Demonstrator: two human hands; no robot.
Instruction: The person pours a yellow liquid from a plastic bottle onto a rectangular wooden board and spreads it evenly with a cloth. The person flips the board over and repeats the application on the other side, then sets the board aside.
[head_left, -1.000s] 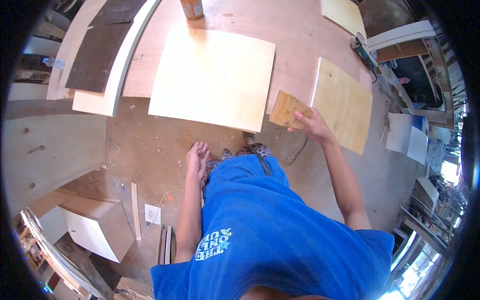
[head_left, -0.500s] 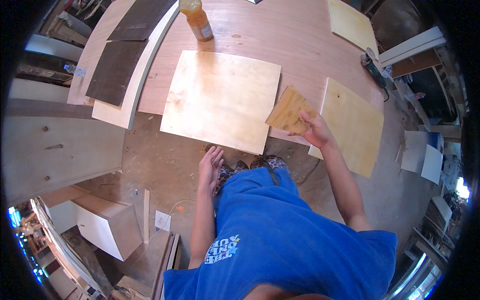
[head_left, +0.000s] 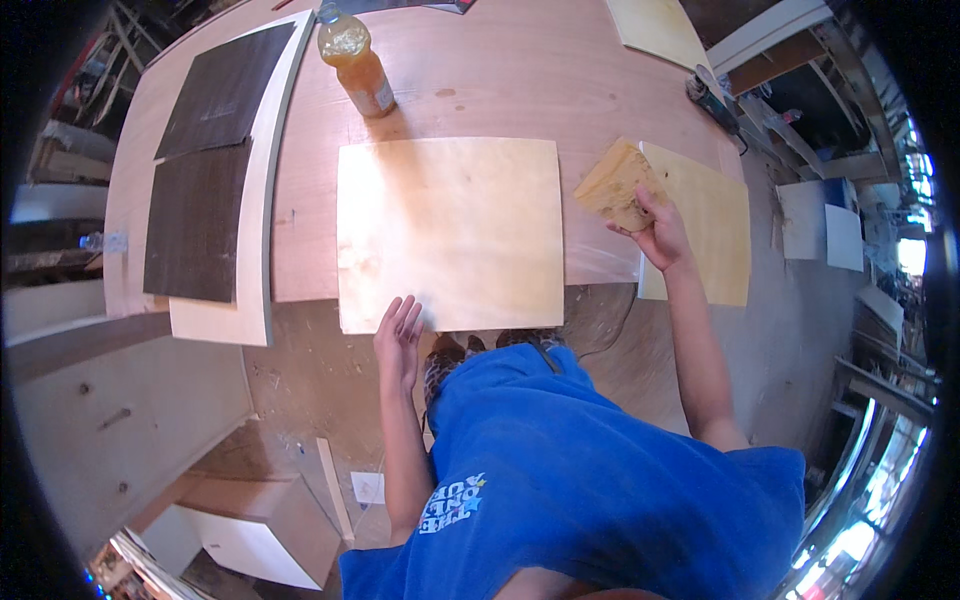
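Note:
A pale wooden panel [head_left: 460, 240] lies flat on the big table, its front edge close to my body. My left hand [head_left: 402, 330] is at the panel's front left edge, fingers stretched out and holding nothing; whether the fingertips touch the wood I cannot tell. To the right of the panel, my right hand [head_left: 660, 228] grips a tan-yellow sheet [head_left: 618, 185], mottled and worn like used sandpaper. My thumb lies on its face, and the other fingers are mostly hidden behind it. Beneath that hand a second yellowish panel [head_left: 705, 225] rests on the table's right side.
A bottle of orange-brown liquid [head_left: 362, 75] stands behind the panel. Dark sheets [head_left: 200, 215] lie on a pale board [head_left: 262, 230] at left. A power tool [head_left: 708, 98] with a cord sits at the far right edge, near another panel [head_left: 660, 28]. A cabinet [head_left: 265, 530] stands lower left.
My right hand has lifted the tan sheet up and right, off the panel's right edge. My left hand has come to the panel's front edge. The whole view has turned slightly.

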